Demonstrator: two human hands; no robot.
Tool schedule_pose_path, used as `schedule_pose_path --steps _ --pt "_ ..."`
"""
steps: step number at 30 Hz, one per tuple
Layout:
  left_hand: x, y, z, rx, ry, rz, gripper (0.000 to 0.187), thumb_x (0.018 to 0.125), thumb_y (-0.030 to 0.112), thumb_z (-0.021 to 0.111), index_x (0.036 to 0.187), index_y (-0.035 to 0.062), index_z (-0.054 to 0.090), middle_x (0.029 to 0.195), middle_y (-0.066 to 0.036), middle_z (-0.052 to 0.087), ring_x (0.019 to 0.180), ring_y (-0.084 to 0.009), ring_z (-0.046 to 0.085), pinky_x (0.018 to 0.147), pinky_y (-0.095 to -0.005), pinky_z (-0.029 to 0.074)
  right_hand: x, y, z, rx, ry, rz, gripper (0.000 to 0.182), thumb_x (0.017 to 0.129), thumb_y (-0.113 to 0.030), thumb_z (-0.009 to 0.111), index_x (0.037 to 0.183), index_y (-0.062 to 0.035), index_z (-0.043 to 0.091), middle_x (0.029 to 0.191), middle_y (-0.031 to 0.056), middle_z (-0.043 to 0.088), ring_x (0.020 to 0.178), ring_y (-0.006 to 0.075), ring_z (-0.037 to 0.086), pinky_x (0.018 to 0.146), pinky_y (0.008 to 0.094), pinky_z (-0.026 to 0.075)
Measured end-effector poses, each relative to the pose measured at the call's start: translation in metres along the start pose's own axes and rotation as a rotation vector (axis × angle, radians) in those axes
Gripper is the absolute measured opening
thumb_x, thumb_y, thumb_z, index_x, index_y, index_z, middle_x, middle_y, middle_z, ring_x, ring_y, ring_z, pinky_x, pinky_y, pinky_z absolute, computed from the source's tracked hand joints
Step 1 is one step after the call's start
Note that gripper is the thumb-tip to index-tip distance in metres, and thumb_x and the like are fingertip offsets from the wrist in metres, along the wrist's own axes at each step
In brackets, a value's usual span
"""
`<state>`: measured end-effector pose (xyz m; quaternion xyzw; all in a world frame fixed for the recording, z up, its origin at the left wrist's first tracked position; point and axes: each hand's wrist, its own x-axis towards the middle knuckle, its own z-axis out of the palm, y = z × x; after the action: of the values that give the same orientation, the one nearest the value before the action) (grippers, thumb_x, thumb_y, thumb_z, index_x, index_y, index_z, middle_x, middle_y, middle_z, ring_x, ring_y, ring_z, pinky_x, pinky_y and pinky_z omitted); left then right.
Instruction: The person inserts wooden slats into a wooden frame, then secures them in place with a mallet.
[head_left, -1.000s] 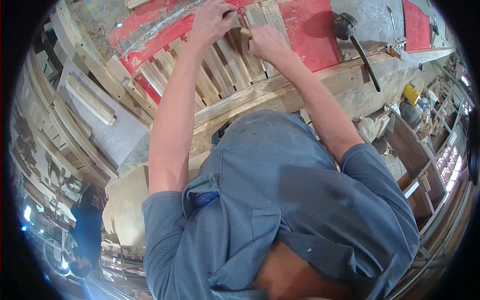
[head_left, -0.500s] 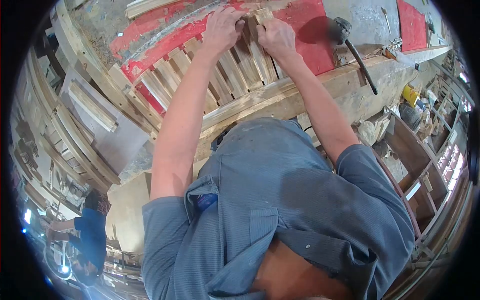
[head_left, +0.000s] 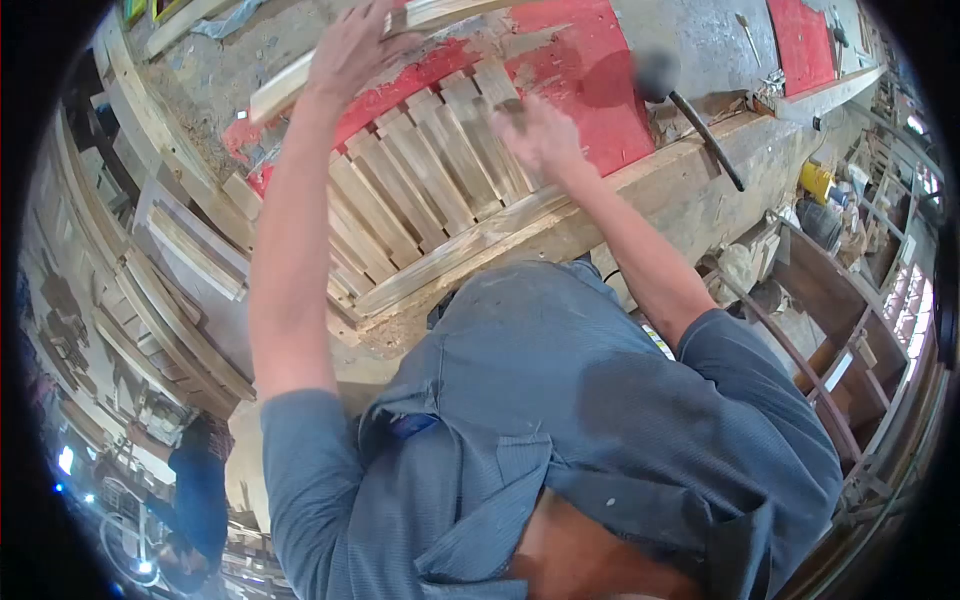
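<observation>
A long wooden rail (head_left: 281, 91) lies slantwise past the far ends of the slats, with my left hand (head_left: 350, 52) across it, fingers and thumb on either side. Several pale wooden slats (head_left: 432, 152) stand side by side in a row, their near ends against a long wooden beam (head_left: 490, 232). My right hand (head_left: 545, 140) is beside the rightmost slat (head_left: 494, 82); its fingers are smeared by motion, so I cannot see whether they touch the wood.
Red boards (head_left: 600, 95) lie under the slats on the worktop. A black-headed mallet (head_left: 708, 140) rests at the right. Curved wooden pieces (head_left: 165, 310) stand at the left, near another person in dark blue (head_left: 200, 490). A yellow container (head_left: 816, 181) stands at the far right.
My left hand has left the slats and moved up and left to the rail, which now lies closer to the slats. My right hand has come off the rightmost slats' far ends, towards me.
</observation>
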<state>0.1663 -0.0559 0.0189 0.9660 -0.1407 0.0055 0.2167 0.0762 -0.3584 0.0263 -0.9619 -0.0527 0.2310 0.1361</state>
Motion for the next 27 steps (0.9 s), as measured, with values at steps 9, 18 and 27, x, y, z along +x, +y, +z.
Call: schedule_pose_path --steps 9,18,27 --pt "-0.044 -0.022 -0.008 -0.218 -0.432 -0.07 0.042 0.084 0.031 0.075 0.117 0.0062 0.066 0.102 -0.013 0.065 0.098 -0.0367 0.061 0.087 -0.0414 0.05 0.005 0.011 -0.012 -0.004 -0.079 -0.078 0.071 0.09 -0.063 0.059 0.114 0.0035 0.062 0.103 0.0212 0.071 0.094 0.0386 0.069 0.083 0.0478 0.055" --pt "-0.083 0.029 0.023 0.084 0.021 -0.098 0.052 0.085 0.05 0.071 0.114 0.0081 0.062 0.107 -0.012 0.058 0.107 -0.0334 0.055 0.092 -0.0465 0.044 0.016 0.182 -0.1 -0.347 0.811 -0.109 0.057 0.078 -0.043 0.073 0.115 -0.0007 0.062 0.099 0.0223 0.068 0.096 0.0393 0.067 0.088 0.0464 0.053" --pt "-0.11 0.008 0.026 -0.067 0.121 -0.296 0.062 0.073 0.064 0.075 0.092 0.0067 0.062 0.097 -0.011 0.057 0.097 -0.0334 0.055 0.081 -0.0476 0.044 0.06 0.202 -0.142 -0.025 -0.165 -0.123 0.031 0.089 -0.02 0.061 0.111 0.0005 0.07 0.101 0.0255 0.071 0.103 0.0373 0.068 0.091 0.045 0.049"
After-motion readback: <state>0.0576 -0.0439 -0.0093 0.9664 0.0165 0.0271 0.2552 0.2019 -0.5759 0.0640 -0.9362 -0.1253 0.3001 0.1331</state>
